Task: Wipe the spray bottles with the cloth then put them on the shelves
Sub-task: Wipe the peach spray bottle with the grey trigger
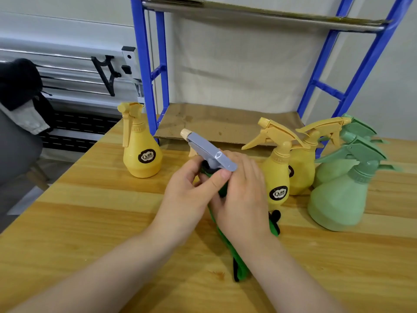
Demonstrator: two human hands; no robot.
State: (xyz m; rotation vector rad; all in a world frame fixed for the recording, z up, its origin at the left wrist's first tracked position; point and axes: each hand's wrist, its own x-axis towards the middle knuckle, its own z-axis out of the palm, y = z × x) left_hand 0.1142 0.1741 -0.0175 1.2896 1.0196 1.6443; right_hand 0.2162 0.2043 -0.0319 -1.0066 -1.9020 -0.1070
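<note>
From the head camera, two bare hands meet over a wooden table (90,222). The left hand (189,193) curls its fingers and thumb round the neck of a spray bottle with a grey trigger top (209,152). The right hand (242,197) wraps a green cloth (239,267) round the bottle's body, which is hidden; its fingers curl over the cloth. One yellow spray bottle (141,152) stands alone on the left. Two more yellow bottles (278,177) stand on the right, just beside two pale green spray bottles (338,199). Behind them is a blue shelf rack (144,64) with a brown cardboard sheet (225,123) on its lowest shelf.
</note>
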